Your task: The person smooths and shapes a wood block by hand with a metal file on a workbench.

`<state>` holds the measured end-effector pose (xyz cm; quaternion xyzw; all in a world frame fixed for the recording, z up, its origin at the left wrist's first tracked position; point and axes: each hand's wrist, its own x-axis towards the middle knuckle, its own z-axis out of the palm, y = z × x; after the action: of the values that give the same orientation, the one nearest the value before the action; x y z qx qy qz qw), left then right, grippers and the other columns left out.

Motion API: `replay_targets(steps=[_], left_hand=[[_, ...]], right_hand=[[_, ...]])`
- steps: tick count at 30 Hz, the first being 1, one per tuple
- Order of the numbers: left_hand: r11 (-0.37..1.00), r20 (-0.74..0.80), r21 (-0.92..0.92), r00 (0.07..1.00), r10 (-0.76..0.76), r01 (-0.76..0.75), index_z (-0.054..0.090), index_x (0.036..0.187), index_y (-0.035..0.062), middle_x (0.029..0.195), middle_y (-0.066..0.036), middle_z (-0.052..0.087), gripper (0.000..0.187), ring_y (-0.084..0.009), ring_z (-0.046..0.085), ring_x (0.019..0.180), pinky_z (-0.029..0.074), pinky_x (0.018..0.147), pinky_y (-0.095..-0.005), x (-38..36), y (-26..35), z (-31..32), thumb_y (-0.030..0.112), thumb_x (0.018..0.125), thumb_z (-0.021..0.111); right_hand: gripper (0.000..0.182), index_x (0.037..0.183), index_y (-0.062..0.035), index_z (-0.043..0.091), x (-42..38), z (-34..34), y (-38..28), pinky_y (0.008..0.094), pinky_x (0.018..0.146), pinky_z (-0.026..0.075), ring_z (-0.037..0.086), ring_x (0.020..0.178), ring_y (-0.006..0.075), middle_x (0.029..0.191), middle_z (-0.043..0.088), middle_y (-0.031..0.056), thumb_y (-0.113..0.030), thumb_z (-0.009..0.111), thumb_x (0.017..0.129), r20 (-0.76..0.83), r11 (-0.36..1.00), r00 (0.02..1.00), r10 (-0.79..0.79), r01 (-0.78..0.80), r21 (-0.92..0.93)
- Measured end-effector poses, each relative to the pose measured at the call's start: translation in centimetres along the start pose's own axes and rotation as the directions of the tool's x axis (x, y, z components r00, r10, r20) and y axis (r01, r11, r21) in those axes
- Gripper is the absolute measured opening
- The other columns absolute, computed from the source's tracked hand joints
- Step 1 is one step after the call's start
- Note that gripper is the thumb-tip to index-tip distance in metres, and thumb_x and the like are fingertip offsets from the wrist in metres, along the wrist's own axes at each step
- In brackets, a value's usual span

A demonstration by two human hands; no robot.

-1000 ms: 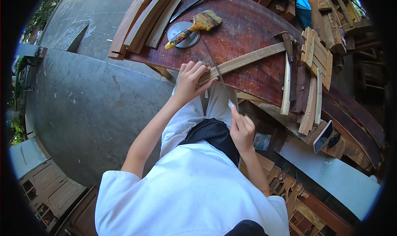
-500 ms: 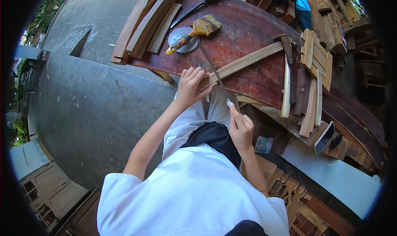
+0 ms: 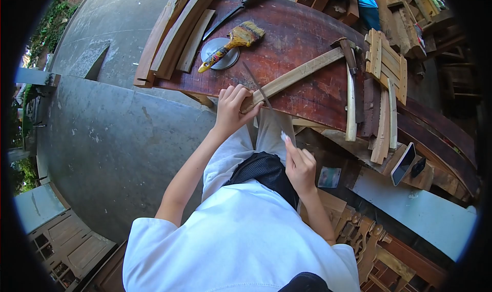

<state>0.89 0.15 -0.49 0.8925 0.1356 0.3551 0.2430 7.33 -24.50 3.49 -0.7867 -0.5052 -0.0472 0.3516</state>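
Note:
My left hand [image 3: 233, 107] is closed around the near end of a long pale wooden strip [image 3: 302, 77], pressing it at the table edge. The strip runs diagonally across the red-brown table [image 3: 302, 25]. In my right hand [image 3: 301, 166] is the white grip of a long, thin, tapered metal file [image 3: 256, 82]. The file lies across the strip, just right of my left fingers, its tip pointing away from me over the tabletop. At the strip's far end rests a hammer [image 3: 350, 56]. A paintbrush [image 3: 233, 43] lies on a round metal lid [image 3: 207, 48] beyond my left hand.
A handsaw [image 3: 236, 13] lies at the table's far side, beside several curved wooden pieces [image 3: 179, 33]. Slatted wood [image 3: 387, 66] and loose strips [image 3: 382, 133] crowd the right end. A phone [image 3: 403, 164] stands at the lower right, near stacked timber. Concrete floor [image 3: 113, 148] spreads left.
My right hand and the file shift slightly relative to the strip; the file still crosses it. My left hand keeps its hold on the strip. The whole view has tilted a little.

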Motion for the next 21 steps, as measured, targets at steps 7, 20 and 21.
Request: replay_targets(steps=[7, 20, 21], left_hand=[[1.0, 0.01, 0.027, 1.0, 0.009, -0.009, 0.059, 0.091, 0.0071, 0.085, -0.006, 0.055, 0.034, -0.0255, 0.053, 0.077, 0.038, 0.071, -0.0364, 0.2, 0.0, -0.1, 0.027, 0.075, 0.081], [1.0, 0.014, 0.018, 1.0, 0.021, -0.021, 0.059, 0.091, 0.0061, 0.085, -0.006, 0.056, 0.033, -0.0254, 0.053, 0.078, 0.037, 0.07, -0.0363, 0.2, -0.5, 0.0, 0.024, 0.076, 0.081], [1.0, 0.009, 0.017, 1.0, 0.019, -0.019, 0.058, 0.091, 0.0066, 0.085, -0.007, 0.054, 0.033, -0.0266, 0.052, 0.077, 0.038, 0.07, -0.0369, 0.1, -0.5, 0.1, 0.026, 0.076, 0.081]], right_hand=[[0.049, 0.129, -0.0028, 0.064, 3.0, 0.6, 0.2, 0.0348, 0.055, 0.043, 0.049, 0.051, 0.0239, 0.064, 0.052, 0.008, 0.008, 0.065, 0.081, 0.012, 0.998, 0.999, -0.053, 0.053, -0.018], [0.046, 0.127, -0.0037, 0.065, 1.9, 0.5, -0.1, 0.0347, 0.054, 0.043, 0.047, 0.05, 0.0228, 0.062, 0.049, 0.0071, 0.005, 0.066, 0.081, 0.02, 0.997, 0.998, -0.052, 0.053, -0.057], [0.046, 0.127, -0.0041, 0.065, 2.5, 1.0, 0.1, 0.0351, 0.055, 0.044, 0.048, 0.051, 0.0231, 0.062, 0.049, 0.0073, 0.005, 0.066, 0.082, 0.004, 0.997, 0.998, -0.062, 0.062, -0.053]])
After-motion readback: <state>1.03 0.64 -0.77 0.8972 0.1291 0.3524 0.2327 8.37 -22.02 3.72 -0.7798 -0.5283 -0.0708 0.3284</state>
